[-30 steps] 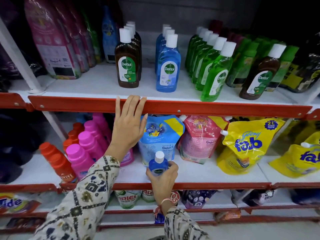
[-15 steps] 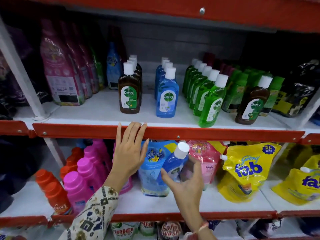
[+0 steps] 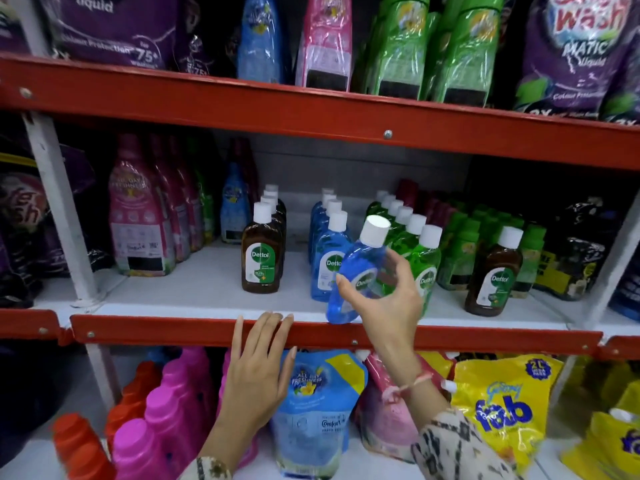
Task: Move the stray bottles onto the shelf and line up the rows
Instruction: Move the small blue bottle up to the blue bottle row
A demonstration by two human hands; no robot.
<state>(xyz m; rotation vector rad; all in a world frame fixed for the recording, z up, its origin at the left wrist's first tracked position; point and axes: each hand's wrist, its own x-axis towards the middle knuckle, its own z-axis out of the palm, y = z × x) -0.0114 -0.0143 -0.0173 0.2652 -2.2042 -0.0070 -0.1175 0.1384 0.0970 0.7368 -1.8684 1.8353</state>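
Head view, shop shelving unit: white shelf boards [image 3: 194,292] are fronted by red metal rails [image 3: 173,332] and carried on white uprights [image 3: 59,209], with a grey back panel seen behind the middle tier. Top tier is stocked with purple, blue, pink and green refill pouches. Middle tier: a brown Dettol row [image 3: 261,258] at 12 o'clock, a blue Dettol row [image 3: 325,251] beside it, a green Dettol row [image 3: 415,244] toward 2 o'clock, and one lone brown bottle [image 3: 493,275] stood at 3 o'clock in front of green-capped stock. A blue Dettol bottle [image 3: 360,271] is held tilted, cap toward 1 o'clock, its base just over the shelf's front edge, directly before the blue row; the right hand [image 3: 384,299] is clamped around its body. The left hand [image 3: 256,372] is laid flat, fingers apart, on the rail at 6 o'clock. Bottom tier: pink and orange bottles [image 3: 166,410], Comfort pouches [image 3: 315,407], yellow fab pouches [image 3: 502,407]
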